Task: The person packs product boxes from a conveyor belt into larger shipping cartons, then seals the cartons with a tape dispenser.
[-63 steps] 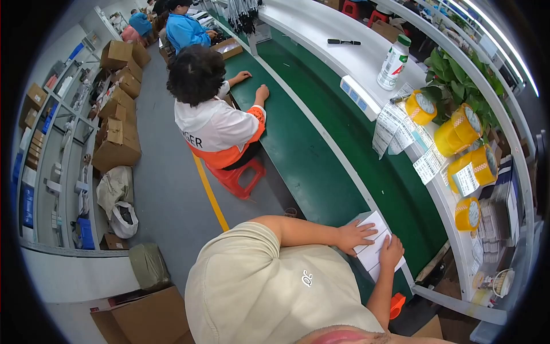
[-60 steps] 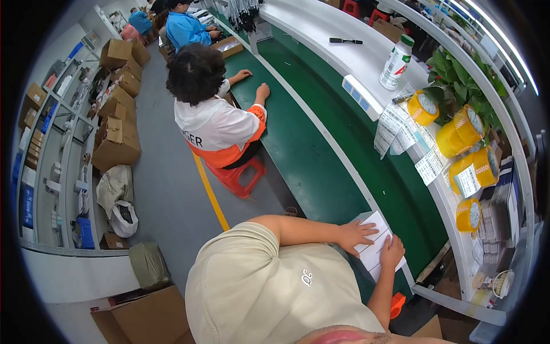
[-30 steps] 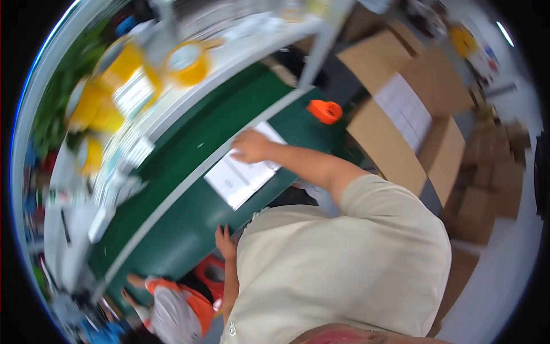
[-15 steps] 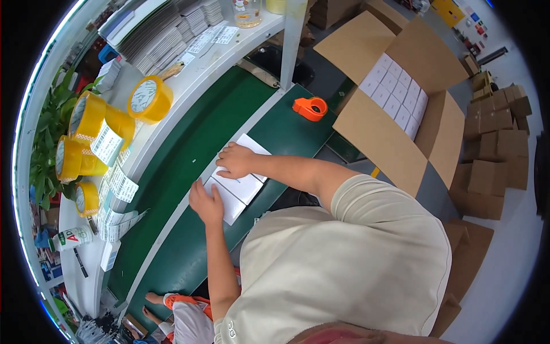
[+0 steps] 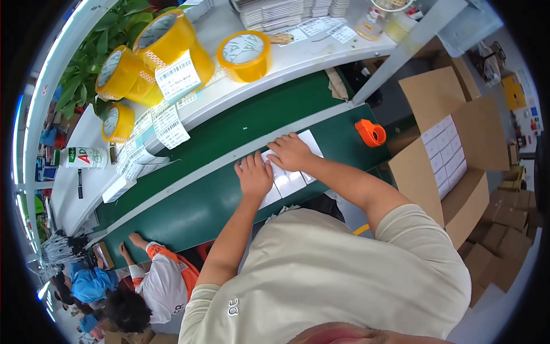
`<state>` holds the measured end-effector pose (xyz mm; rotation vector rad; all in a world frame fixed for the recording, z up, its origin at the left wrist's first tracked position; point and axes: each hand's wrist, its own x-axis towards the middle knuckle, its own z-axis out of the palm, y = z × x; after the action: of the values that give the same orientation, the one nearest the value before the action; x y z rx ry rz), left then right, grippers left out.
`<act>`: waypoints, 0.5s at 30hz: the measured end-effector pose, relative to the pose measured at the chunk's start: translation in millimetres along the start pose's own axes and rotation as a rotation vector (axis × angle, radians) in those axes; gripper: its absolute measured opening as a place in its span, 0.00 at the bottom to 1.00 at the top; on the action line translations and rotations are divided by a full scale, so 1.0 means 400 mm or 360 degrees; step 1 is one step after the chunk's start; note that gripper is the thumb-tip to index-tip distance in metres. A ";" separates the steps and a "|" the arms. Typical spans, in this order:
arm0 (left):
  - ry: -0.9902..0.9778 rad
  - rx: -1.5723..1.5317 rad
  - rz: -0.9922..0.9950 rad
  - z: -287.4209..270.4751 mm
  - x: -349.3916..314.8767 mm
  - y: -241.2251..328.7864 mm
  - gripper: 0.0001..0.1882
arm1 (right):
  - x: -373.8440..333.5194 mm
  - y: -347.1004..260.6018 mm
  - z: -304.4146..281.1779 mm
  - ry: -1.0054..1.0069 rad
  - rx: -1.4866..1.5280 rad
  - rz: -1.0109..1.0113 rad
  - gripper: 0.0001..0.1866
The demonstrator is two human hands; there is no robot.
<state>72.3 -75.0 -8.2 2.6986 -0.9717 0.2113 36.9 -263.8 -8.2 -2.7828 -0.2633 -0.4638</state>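
Note:
Several flat white boxes (image 5: 288,182) lie side by side in a row on the green work surface (image 5: 189,215) in front of me. My left hand (image 5: 255,176) rests on the left part of the row, its fingers stretched toward the far edge and its thumb apart. Just to its right, my right hand (image 5: 289,152) lies over the far side of the boxes, fingers extended and slightly bent. The two hands are nearly touching and hide part of the box tops. Neither hand lifts anything.
An orange tape dispenser (image 5: 370,133) stands to the right on the green surface. Beyond it, an open carton (image 5: 421,186) holds rows of white boxes. Yellow tape rolls (image 5: 245,55) and label sheets (image 5: 169,125) lie on the white shelf. Another person (image 5: 166,281) works at the left.
The head view has turned, so the scene sits farther right and the co-worker at the left shows more fully. Both hands remain on the white boxes.

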 end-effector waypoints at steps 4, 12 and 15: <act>-0.0026 -0.0015 0.0000 -0.003 0.004 -0.004 0.24 | 0.005 -0.003 -0.007 -0.0043 -0.0010 0.0010 0.16; -0.0085 0.0014 -0.0005 -0.001 0.010 -0.007 0.24 | 0.017 -0.004 -0.008 -0.0158 -0.0048 0.0016 0.15; -0.0097 0.0033 -0.0025 -0.001 0.010 -0.006 0.24 | 0.015 -0.007 -0.009 -0.0170 -0.0026 -0.0014 0.14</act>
<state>76.8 -75.4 -7.6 2.7454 -0.9705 0.1374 40.9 -261.4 -2.1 -2.8278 -0.2971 -0.3208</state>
